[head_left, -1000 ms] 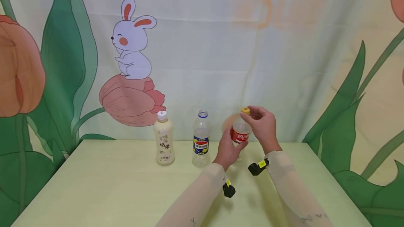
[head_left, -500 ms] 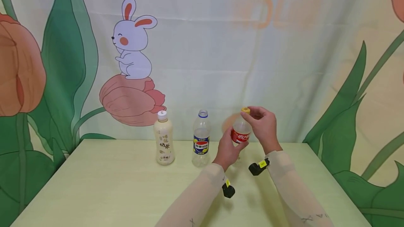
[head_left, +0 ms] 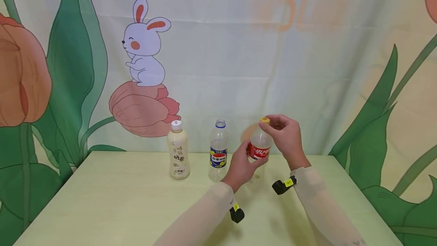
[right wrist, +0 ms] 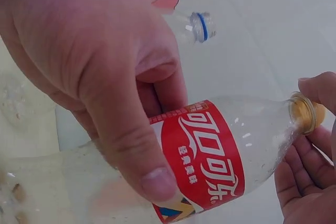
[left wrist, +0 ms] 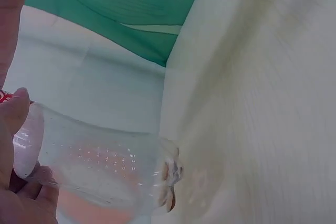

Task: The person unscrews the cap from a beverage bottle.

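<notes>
A clear plastic soda bottle (head_left: 260,152) with a red label stands near the back of the table. My left hand (head_left: 241,167) grips it around the label, thumb in front. At its top, my right hand (head_left: 287,136) pinches the yellow cap (head_left: 264,120) between thumb and fingers. In the right wrist view the cap (right wrist: 318,113) sits at the bottle's neck, and the bottle's body looks see-through above and below the label. From the left wrist, the lower body (left wrist: 105,156) shows with its lobed base (left wrist: 169,179) close to the tabletop.
Left of the hands stands an uncapped clear bottle (head_left: 218,158) with a blue label and blue neck ring. Further left is a cream milk-tea bottle (head_left: 178,155) with a white cap. A printed curtain (head_left: 218,60) hangs behind the pale table (head_left: 112,200).
My left hand and forearm have shifted slightly left and down, still gripping the soda bottle, and more of the red label shows. My right hand stays on the cap.
</notes>
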`<move>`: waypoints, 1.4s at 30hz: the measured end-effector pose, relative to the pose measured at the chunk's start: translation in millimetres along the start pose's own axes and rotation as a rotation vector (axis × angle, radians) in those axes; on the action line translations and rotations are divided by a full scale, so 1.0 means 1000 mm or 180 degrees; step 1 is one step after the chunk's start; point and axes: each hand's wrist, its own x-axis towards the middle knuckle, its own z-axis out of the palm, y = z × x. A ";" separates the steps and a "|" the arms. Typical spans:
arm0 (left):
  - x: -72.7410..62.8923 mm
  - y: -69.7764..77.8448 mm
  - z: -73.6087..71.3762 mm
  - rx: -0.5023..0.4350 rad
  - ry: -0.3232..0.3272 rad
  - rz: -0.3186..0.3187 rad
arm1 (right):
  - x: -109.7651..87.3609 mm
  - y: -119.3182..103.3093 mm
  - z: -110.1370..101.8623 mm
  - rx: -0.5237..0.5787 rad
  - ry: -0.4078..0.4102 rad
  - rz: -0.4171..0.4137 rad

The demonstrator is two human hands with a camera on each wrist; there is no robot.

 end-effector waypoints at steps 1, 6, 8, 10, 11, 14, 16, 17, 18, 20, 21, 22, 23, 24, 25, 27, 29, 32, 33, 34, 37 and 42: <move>-0.003 0.001 -0.003 -0.0028 -0.0036 0.0013 | -0.002 -0.003 0.000 0.0019 -0.0021 -0.0010; -0.019 0.004 -0.020 -0.0073 -0.0170 0.0082 | -0.015 -0.018 0.002 0.0157 -0.0149 -0.0064; -0.026 0.005 -0.027 -0.0046 -0.0188 0.0122 | -0.020 -0.024 0.004 0.0193 -0.0228 -0.0078; -0.033 0.004 -0.035 -0.0029 -0.0214 0.0177 | -0.025 -0.028 0.007 0.0199 -0.0311 -0.0080; -0.037 0.004 -0.039 -0.0031 -0.0226 0.0206 | -0.027 -0.030 0.009 0.0205 -0.0347 -0.0079; -0.047 0.006 -0.050 -0.0005 -0.0260 0.0255 | -0.034 -0.037 0.013 0.0227 -0.0428 -0.0097; -0.052 0.008 -0.056 0.0007 -0.0269 0.0271 | -0.038 -0.041 0.016 0.0250 -0.0469 -0.0126; -0.054 0.008 -0.060 0.0009 -0.0274 0.0274 | -0.040 -0.043 0.018 0.0271 -0.0486 -0.0141; -0.057 0.009 -0.063 0.0028 -0.0275 0.0277 | -0.041 -0.045 0.020 0.0282 -0.0501 -0.0150; -0.061 0.010 -0.070 0.0052 -0.0260 0.0287 | -0.043 -0.049 0.025 0.0305 -0.0543 -0.0161; -0.063 0.010 -0.074 0.0057 -0.0247 0.0305 | -0.044 -0.050 0.027 0.0316 -0.0563 -0.0167; -0.065 0.010 -0.077 0.0072 -0.0235 0.0323 | -0.045 -0.052 0.030 0.0327 -0.0583 -0.0175; -0.066 0.010 -0.081 0.0083 -0.0221 0.0331 | -0.046 -0.053 0.033 0.0343 -0.0601 -0.0179; -0.068 0.009 -0.084 0.0100 -0.0201 0.0331 | -0.047 -0.055 0.035 0.0356 -0.0620 -0.0182; -0.070 0.008 -0.087 0.0108 -0.0188 0.0329 | -0.049 -0.056 0.037 0.0378 -0.0642 -0.0196; -0.072 0.006 -0.092 0.0107 -0.0186 0.0321 | -0.051 -0.058 0.040 0.0413 -0.0664 -0.0226; -0.075 0.006 -0.096 0.0095 -0.0200 0.0294 | -0.053 -0.061 0.043 0.0456 -0.0689 -0.0265; -0.078 0.004 -0.101 0.0068 -0.0205 0.0291 | -0.056 -0.064 0.045 0.0501 -0.0730 -0.0342; -0.080 0.005 -0.102 0.0054 -0.0204 0.0289 | -0.057 -0.065 0.045 0.0514 -0.0741 -0.0368; -0.081 0.004 -0.104 0.0044 -0.0200 0.0294 | -0.058 -0.067 0.046 0.0515 -0.0750 -0.0396; -0.085 0.004 -0.107 0.0037 -0.0171 0.0304 | -0.061 -0.070 0.048 0.0534 -0.0778 -0.0456; -0.092 0.004 -0.113 -0.0035 -0.0145 0.0284 | -0.066 -0.074 0.053 0.0621 -0.0863 -0.0494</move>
